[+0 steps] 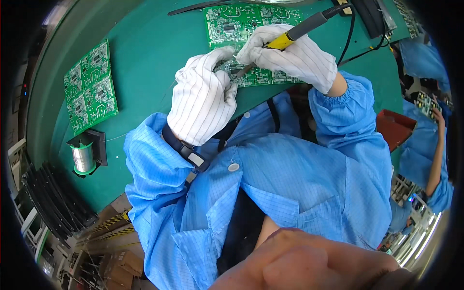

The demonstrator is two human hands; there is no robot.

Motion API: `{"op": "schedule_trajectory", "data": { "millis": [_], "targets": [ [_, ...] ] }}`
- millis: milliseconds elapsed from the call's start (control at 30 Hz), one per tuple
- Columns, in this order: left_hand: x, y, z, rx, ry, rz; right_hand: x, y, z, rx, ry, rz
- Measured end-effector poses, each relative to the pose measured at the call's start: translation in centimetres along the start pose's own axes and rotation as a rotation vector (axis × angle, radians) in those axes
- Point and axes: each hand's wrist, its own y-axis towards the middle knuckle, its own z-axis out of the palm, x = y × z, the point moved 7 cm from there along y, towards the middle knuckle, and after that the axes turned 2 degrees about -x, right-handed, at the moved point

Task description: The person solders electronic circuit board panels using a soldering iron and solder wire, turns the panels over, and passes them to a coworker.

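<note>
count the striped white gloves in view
2: one on the left hand, partly over a green circuit board panel; one on the right hand, gripping the soldering iron. Others may be hidden.

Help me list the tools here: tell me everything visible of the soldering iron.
The soldering iron has a yellow and dark grey handle that looks like plastic, and a black cord at its upper end. The gloved right hand grips it aslant, pen-like, its dark tip pointing down and left at the green board. Whether they touch is unclear.
</note>
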Motion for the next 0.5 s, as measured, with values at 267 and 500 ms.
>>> {"op": "schedule_trajectory", "data": {
  "millis": [267, 500],
  "targets": [
    [0.04, -0.06, -0.05, 0.006, -0.013, -0.002, -0.30, -0.04, -0.08, 0.018, -0.019, -0.025],
    [0.02, -0.01, 0.02, 0.005, -0.018, -0.014, -0.56, -0.51, -0.55, -0.029, -0.012, -0.027]
  ]
}}
